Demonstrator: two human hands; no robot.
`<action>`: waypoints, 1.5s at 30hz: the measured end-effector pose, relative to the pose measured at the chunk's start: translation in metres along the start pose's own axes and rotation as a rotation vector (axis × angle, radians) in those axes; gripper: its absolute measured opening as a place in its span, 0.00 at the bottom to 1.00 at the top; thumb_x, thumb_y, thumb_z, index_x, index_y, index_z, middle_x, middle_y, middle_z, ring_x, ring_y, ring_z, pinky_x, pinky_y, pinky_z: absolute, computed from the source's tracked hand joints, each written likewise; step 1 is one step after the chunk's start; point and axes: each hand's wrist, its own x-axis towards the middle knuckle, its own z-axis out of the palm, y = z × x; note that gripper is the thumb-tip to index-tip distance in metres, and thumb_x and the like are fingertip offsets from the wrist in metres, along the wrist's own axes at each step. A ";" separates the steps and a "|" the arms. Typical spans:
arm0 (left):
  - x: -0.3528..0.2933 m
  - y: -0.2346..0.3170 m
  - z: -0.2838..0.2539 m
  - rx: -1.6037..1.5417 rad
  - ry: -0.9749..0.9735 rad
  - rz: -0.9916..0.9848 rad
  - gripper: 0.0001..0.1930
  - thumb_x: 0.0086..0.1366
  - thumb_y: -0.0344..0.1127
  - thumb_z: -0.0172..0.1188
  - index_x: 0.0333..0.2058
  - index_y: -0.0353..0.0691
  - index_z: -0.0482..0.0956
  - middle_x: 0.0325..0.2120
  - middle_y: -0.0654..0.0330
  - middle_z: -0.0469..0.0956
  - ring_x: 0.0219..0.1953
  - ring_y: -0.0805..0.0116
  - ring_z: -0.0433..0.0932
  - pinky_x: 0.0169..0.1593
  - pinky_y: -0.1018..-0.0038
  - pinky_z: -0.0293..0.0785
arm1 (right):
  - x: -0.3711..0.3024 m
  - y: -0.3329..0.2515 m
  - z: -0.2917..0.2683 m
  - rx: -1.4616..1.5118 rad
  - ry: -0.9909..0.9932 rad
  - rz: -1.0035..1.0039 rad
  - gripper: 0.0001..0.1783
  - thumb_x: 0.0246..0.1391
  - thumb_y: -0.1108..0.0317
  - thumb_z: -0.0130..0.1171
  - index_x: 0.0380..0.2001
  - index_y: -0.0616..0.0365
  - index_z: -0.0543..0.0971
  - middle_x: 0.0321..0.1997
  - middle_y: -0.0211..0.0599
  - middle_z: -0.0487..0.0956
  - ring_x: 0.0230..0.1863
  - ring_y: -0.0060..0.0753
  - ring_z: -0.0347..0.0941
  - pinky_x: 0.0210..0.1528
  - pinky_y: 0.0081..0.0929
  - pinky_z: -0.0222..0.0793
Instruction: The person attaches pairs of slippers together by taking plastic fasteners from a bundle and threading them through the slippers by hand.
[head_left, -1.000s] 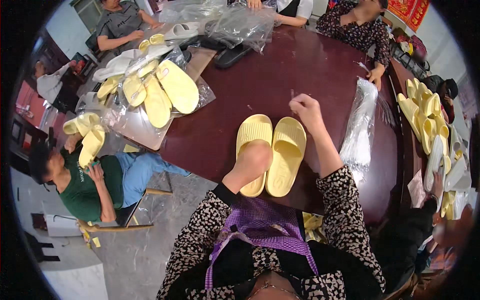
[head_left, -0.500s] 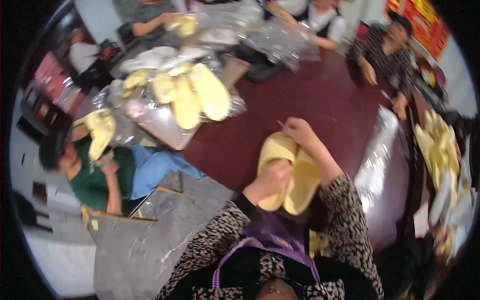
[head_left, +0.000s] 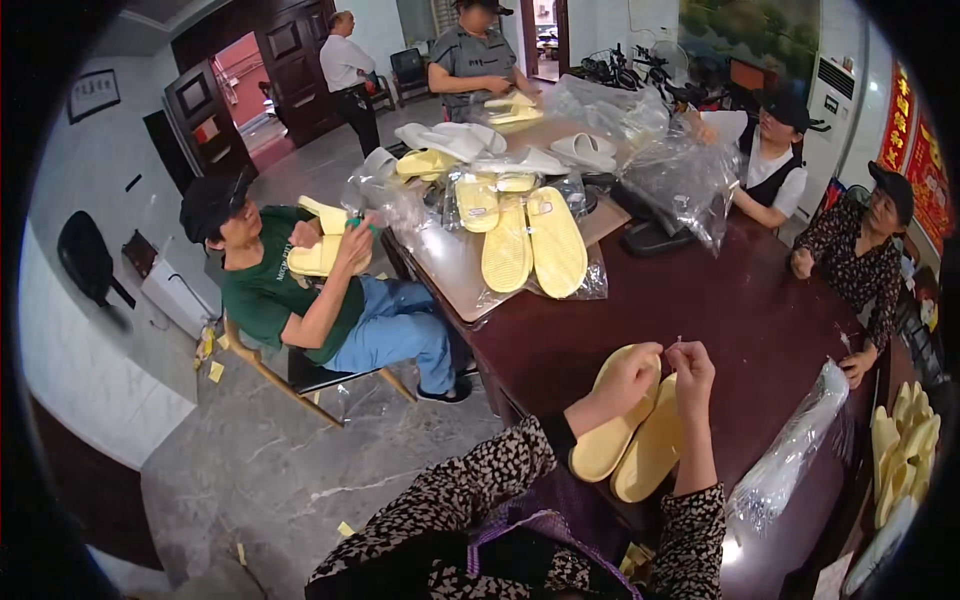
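A pair of pale yellow slippers (head_left: 648, 452) lies at the near edge of the dark red table, toes away from me. Over the left slipper is my left hand (head_left: 622, 386), its fingers pinched together. My right hand (head_left: 692, 368) is close beside it, above the right slipper, with thumb and forefinger also pinched. A tiny pale bit shows at the right fingertips, too small to name. Whatever the left fingers hold is hidden. Both hands cover parts of the slippers' straps.
Several bagged yellow slippers (head_left: 558, 245) and grey slippers (head_left: 585, 150) are piled on a board. Clear plastic bags (head_left: 795, 445) lie to the right, near more yellow slippers (head_left: 905, 440). A person in green (head_left: 310, 290) sits left with slippers; others are around the table (head_left: 560, 330).
My left hand has left the left slipper's opening and come up beside my right hand. The view has tilted up, showing more of the room.
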 end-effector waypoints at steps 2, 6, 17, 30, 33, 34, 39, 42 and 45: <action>0.013 -0.003 0.004 -0.196 -0.107 -0.343 0.13 0.57 0.26 0.51 0.43 0.33 0.71 0.33 0.54 0.77 0.32 0.68 0.77 0.34 0.72 0.73 | -0.003 0.004 0.006 0.044 0.008 -0.068 0.03 0.52 0.80 0.52 0.27 0.61 0.73 0.27 0.27 0.73 0.29 0.15 0.65 0.32 0.15 0.63; 0.010 -0.018 0.018 -0.180 -0.097 -0.253 0.11 0.58 0.26 0.49 0.41 0.32 0.71 0.29 0.55 0.77 0.28 0.70 0.77 0.32 0.74 0.72 | -0.016 0.008 0.009 0.057 0.022 -0.073 0.04 0.52 0.82 0.52 0.29 0.61 0.73 0.30 0.28 0.74 0.33 0.15 0.67 0.36 0.15 0.65; -0.002 -0.010 0.019 -0.553 -0.079 -0.580 0.05 0.61 0.30 0.53 0.32 0.35 0.74 0.20 0.65 0.73 0.20 0.81 0.70 0.23 0.84 0.65 | -0.042 0.000 0.003 0.155 0.226 -0.008 0.02 0.53 0.79 0.52 0.29 0.64 0.74 0.29 0.27 0.75 0.31 0.16 0.68 0.35 0.16 0.65; 0.013 -0.034 0.022 -0.784 -0.022 -0.702 0.02 0.60 0.30 0.56 0.30 0.41 0.76 0.16 0.72 0.67 0.16 0.85 0.61 0.19 0.87 0.55 | -0.028 0.010 0.017 0.117 0.200 0.033 0.04 0.51 0.76 0.55 0.30 0.65 0.77 0.26 0.29 0.76 0.27 0.14 0.69 0.30 0.15 0.66; 0.012 -0.033 0.025 -0.772 -0.008 -0.761 0.01 0.61 0.30 0.55 0.31 0.43 0.75 0.15 0.71 0.66 0.15 0.82 0.60 0.19 0.85 0.58 | -0.033 0.003 0.012 0.046 0.203 0.029 0.04 0.50 0.75 0.55 0.29 0.65 0.77 0.24 0.27 0.76 0.27 0.13 0.68 0.30 0.14 0.66; 0.013 -0.033 0.026 -0.773 -0.014 -0.762 0.01 0.61 0.30 0.55 0.31 0.43 0.75 0.15 0.71 0.66 0.15 0.82 0.60 0.19 0.85 0.58 | -0.033 -0.001 0.011 0.015 0.197 0.021 0.04 0.49 0.75 0.55 0.28 0.65 0.77 0.24 0.27 0.76 0.26 0.13 0.68 0.29 0.14 0.65; 0.008 -0.029 0.026 -0.799 0.040 -0.762 0.02 0.60 0.30 0.55 0.29 0.42 0.76 0.16 0.73 0.66 0.17 0.85 0.59 0.20 0.87 0.55 | -0.037 -0.006 0.010 0.017 0.188 0.064 0.04 0.48 0.75 0.56 0.26 0.65 0.77 0.22 0.25 0.75 0.26 0.12 0.68 0.29 0.14 0.64; 0.009 -0.029 0.025 -0.814 0.032 -0.758 0.02 0.60 0.30 0.55 0.29 0.42 0.76 0.16 0.73 0.66 0.17 0.85 0.59 0.20 0.87 0.55 | -0.038 -0.002 0.010 -0.009 0.197 0.062 0.03 0.48 0.75 0.55 0.25 0.64 0.76 0.21 0.25 0.74 0.25 0.12 0.67 0.28 0.14 0.64; 0.009 -0.028 0.024 -0.844 0.026 -0.759 0.02 0.60 0.30 0.55 0.29 0.42 0.75 0.16 0.73 0.66 0.17 0.84 0.59 0.21 0.86 0.56 | -0.037 0.001 0.010 -0.018 0.191 0.064 0.03 0.47 0.75 0.55 0.25 0.64 0.76 0.21 0.25 0.74 0.25 0.12 0.67 0.28 0.14 0.64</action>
